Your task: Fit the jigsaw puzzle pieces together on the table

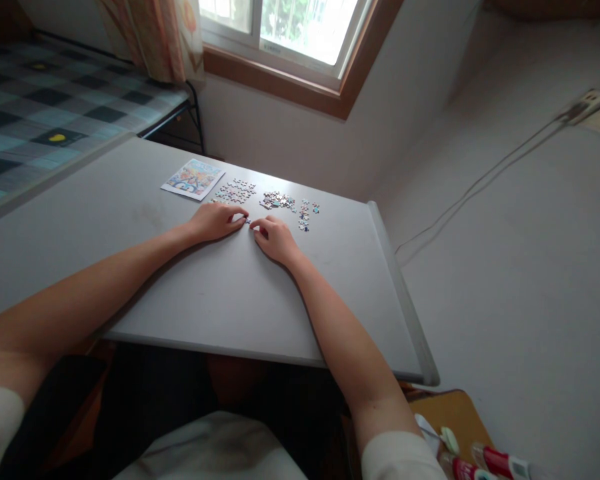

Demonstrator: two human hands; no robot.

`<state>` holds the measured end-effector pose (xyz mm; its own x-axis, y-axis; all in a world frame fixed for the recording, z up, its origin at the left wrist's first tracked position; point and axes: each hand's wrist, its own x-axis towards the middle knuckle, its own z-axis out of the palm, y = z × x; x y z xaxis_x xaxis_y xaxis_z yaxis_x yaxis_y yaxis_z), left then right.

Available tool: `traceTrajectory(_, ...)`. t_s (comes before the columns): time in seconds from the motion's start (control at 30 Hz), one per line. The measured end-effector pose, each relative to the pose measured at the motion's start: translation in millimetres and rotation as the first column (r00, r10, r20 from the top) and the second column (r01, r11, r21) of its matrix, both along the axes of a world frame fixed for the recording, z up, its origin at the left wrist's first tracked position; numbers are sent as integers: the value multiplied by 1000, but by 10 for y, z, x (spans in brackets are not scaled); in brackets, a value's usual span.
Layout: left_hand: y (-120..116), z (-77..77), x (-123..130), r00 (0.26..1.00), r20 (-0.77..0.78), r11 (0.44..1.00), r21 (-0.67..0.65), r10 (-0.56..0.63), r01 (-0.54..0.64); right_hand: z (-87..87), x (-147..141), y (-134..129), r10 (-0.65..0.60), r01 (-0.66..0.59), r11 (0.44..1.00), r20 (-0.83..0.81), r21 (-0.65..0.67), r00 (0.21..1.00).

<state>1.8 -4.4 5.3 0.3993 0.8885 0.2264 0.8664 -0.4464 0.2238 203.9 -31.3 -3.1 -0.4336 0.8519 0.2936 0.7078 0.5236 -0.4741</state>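
My left hand (216, 222) rests on the table with its thumb and forefinger closed on a small jigsaw puzzle piece (248, 221). Just to the right, my right hand (276, 240) is curled with its thumb and forefinger drawn together close to that piece. Whether a piece sits in the right fingertips is too small to tell. Behind the hands lies a heap of puzzle pieces (279, 201). More pieces are spread out (236, 191) beyond my left hand, and a short column of pieces (304, 217) lies to the right of the heap.
A colourful picture sheet (194, 179) lies at the far left of the pieces on the grey table (220, 293). A checked bed (55, 113) stands left, a window (300, 30) ahead. At lower right, red-labelled bottles (500, 460) are by a wooden stool (453, 413).
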Motion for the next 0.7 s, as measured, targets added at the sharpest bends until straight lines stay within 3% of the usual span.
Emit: traceTrajectory(0.7,-6,13,5,1000,-6,1000,-21,21,-21,-14,-5,4,5,-5,1000,-3,-11,1000)
